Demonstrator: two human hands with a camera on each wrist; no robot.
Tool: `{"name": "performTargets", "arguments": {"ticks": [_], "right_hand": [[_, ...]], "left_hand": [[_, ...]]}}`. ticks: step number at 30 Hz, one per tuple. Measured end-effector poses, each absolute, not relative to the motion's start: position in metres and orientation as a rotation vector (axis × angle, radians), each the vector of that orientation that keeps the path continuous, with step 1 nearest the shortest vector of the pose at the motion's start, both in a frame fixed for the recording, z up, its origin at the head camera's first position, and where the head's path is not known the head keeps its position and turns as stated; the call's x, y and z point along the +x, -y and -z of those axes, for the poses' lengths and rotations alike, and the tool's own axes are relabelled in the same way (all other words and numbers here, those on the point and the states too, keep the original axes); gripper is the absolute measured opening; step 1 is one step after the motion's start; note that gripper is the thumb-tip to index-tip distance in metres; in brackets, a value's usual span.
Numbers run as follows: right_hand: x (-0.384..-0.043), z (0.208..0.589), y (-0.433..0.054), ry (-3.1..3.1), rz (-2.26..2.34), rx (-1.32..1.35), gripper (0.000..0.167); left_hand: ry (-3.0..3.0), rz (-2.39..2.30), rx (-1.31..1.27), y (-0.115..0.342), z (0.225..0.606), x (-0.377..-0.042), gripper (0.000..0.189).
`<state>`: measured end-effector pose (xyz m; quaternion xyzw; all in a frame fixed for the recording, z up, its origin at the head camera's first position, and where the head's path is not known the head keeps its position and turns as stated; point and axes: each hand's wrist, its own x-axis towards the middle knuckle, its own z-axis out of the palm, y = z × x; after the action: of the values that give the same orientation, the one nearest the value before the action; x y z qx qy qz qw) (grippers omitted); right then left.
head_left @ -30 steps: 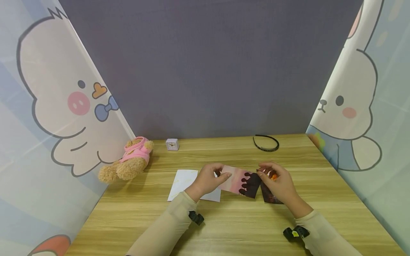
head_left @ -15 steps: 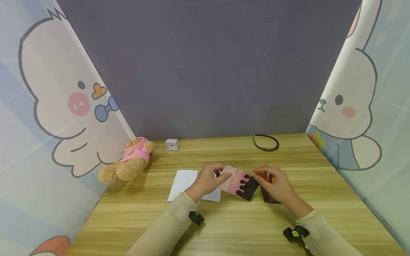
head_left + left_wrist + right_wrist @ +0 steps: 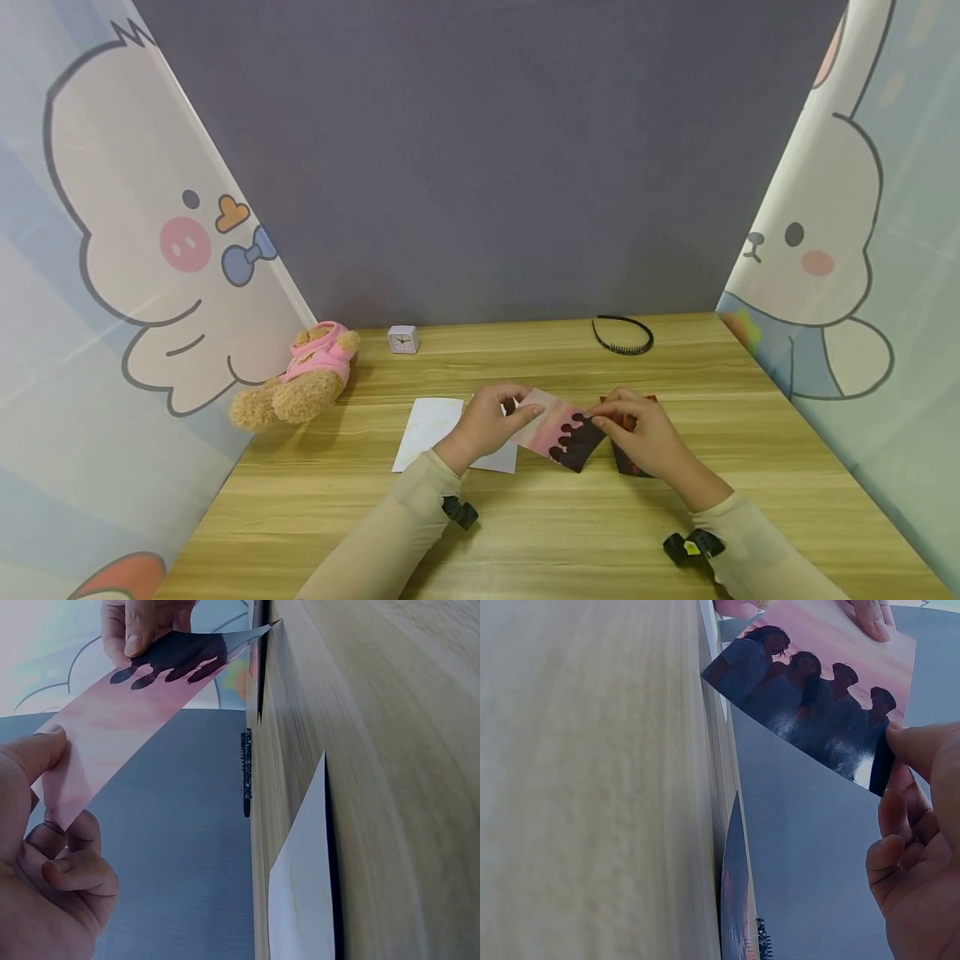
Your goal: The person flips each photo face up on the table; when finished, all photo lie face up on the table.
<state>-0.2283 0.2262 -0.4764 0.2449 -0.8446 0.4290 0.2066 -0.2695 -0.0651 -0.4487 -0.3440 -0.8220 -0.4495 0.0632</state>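
Note:
A glossy photo print (image 3: 551, 425) of several dark figures against a pink sky is held up above the table between both hands. My left hand (image 3: 489, 421) pinches its pale end, thumb on the front face. At the dark end, my right hand (image 3: 647, 435) grips a corner between thumb and fingers; the right wrist view shows this photo (image 3: 810, 697) tilted, its figures upside neither hand. Under the right hand lies a second dark photo (image 3: 628, 464), partly covered. White paper rectangles lie by the left hand: one sheet (image 3: 424, 429) beside it, another sheet (image 3: 498, 458) partly behind it.
A plush bear (image 3: 315, 379) in a pink hoodie lies at the table's left edge. Near the back stand a small white clock (image 3: 403, 339) and, farther right, a black toothed headband (image 3: 651, 337). A grey panel (image 3: 480, 167) closes off the back of the table (image 3: 540, 533).
My right hand has shifted slightly left along the photo's dark end. That end has dipped lower and to the left, uncovering more of the photo on the table. The left hand stays put.

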Motion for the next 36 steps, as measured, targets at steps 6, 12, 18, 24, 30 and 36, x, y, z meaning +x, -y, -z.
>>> {"name": "performTargets", "arguments": {"ticks": [6,12,18,24,30,36], "right_hand": [[-0.2284,0.4762,-0.2266,2.353,-1.214,0.675,0.023],[-0.2297,0.4776,-0.2276,2.329,-1.222,0.683,0.022],[-0.2302,0.479,-0.2288,2.296,-1.234,0.674,0.021],[-0.23,0.4787,-0.2282,2.3,-1.233,0.644,0.022],[-0.2285,0.4785,-0.2286,2.335,-1.267,0.6,0.02],[-0.2267,0.4782,-0.229,2.353,-1.298,0.581,0.016]], "left_hand": [[2.494,1.349,-1.014,0.0668,0.4482,-0.2702,0.011],[2.456,1.378,-0.996,0.0676,0.4496,-0.2727,0.009],[2.45,1.466,-0.951,0.0684,0.4483,-0.272,0.011],[2.416,1.527,-0.947,0.0691,0.4481,-0.2721,0.013],[2.407,1.452,-0.949,0.0682,0.4498,-0.2734,0.017],[2.444,1.453,-0.955,0.0672,0.4505,-0.2722,0.013]]}}
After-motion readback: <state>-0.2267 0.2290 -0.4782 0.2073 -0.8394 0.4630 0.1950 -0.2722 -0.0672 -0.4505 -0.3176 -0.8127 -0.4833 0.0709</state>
